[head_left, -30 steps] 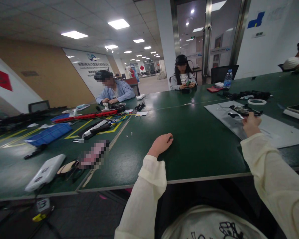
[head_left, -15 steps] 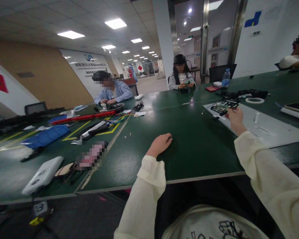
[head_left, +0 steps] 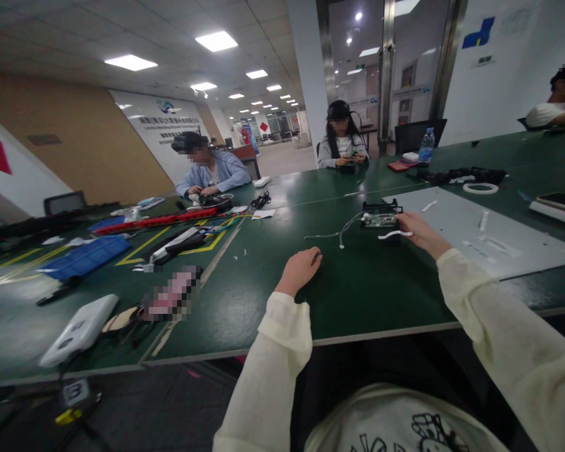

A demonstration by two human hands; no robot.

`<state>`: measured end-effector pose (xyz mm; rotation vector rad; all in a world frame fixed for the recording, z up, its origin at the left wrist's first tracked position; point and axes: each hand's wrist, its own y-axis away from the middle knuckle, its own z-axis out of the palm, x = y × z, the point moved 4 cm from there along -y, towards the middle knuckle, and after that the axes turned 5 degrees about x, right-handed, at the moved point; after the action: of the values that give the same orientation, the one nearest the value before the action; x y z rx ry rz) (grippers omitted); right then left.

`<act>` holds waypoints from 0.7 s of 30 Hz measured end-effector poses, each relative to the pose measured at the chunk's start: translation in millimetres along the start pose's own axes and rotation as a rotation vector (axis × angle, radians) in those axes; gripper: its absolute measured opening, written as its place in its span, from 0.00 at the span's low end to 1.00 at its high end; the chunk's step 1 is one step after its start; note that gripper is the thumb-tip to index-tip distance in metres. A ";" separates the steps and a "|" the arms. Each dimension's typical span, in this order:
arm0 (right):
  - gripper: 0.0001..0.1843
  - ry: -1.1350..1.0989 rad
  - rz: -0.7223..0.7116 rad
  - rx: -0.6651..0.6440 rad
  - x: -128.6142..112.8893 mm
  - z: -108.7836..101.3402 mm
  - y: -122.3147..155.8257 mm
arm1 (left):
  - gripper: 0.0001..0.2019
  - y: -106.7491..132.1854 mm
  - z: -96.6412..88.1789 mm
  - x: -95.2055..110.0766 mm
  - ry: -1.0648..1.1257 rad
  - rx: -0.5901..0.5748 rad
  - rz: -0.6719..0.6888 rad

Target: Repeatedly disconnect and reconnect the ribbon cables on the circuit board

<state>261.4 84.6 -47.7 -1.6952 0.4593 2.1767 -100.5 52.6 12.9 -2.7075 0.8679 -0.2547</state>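
My right hand (head_left: pixel 422 233) grips the right end of a circuit board in a black frame (head_left: pixel 380 216), held over the green table just off the left edge of a pale grey sheet (head_left: pixel 471 232). Thin grey wires (head_left: pixel 343 233) trail from the board's left side. A white strip (head_left: pixel 395 235) lies across its near side, close to my fingertips. My left hand (head_left: pixel 301 271) rests on the table, nearer to me and left of the board, fingers curled closed. Something small and dark shows at its fingertips, too small to name.
White strips (head_left: pixel 484 221) lie on the grey sheet, with a tape roll (head_left: pixel 480 188) behind it. To the left are a blue tray (head_left: pixel 85 255), a white power bank (head_left: pixel 79 331) and a phone (head_left: pixel 174 292). Two people sit across the table; another is at far right.
My right hand has brought the circuit board left, off the grey sheet and over the green table; its wires now hang towards my left hand. My left hand has stayed about where it was.
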 end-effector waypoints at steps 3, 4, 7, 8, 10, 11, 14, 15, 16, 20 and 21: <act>0.06 0.021 0.052 -0.213 8.5 34.8 21.9 | 0.11 -1.4 -10.9 -1.1 0.023 0.230 -0.035; 0.06 0.018 0.063 -0.285 11.1 46.1 30.5 | 0.11 -1.7 -13.8 -1.7 0.034 0.296 -0.044; 0.09 0.075 0.110 -0.440 19.3 72.7 55.9 | 0.12 -2.7 -17.1 -2.3 0.061 0.405 -0.030; 0.10 0.114 0.122 -0.496 22.0 79.6 63.6 | 0.12 -3.1 -16.6 -1.6 0.068 0.413 -0.010; 0.13 0.204 0.106 -0.600 25.8 89.9 75.9 | 0.15 -3.6 -14.1 1.4 0.078 0.398 0.042; 0.14 0.257 0.078 -0.633 26.7 92.8 79.8 | 0.16 -3.6 -12.3 3.5 0.081 0.375 0.071; 0.13 0.462 -0.090 -0.601 22.9 91.7 80.2 | 0.20 -3.1 -5.4 11.0 0.095 0.258 0.150; 0.12 0.545 -0.172 -0.566 18.9 88.4 77.2 | 0.21 -2.7 -2.6 13.2 0.101 0.209 0.173; 0.12 0.631 -0.266 -0.526 13.4 83.7 73.0 | 0.21 -2.3 0.3 14.9 0.106 0.160 0.190; 0.13 0.893 -0.571 -0.211 -20.7 43.0 42.6 | 0.22 -0.5 11.1 16.9 0.129 0.002 0.226; 0.13 0.930 -0.611 -0.037 -32.0 24.9 32.6 | 0.22 -0.2 12.7 16.4 0.140 -0.018 0.227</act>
<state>232.4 64.7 -9.4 -2.3931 0.0711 0.9105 -84.0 45.8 2.3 -2.6021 1.2114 -0.3908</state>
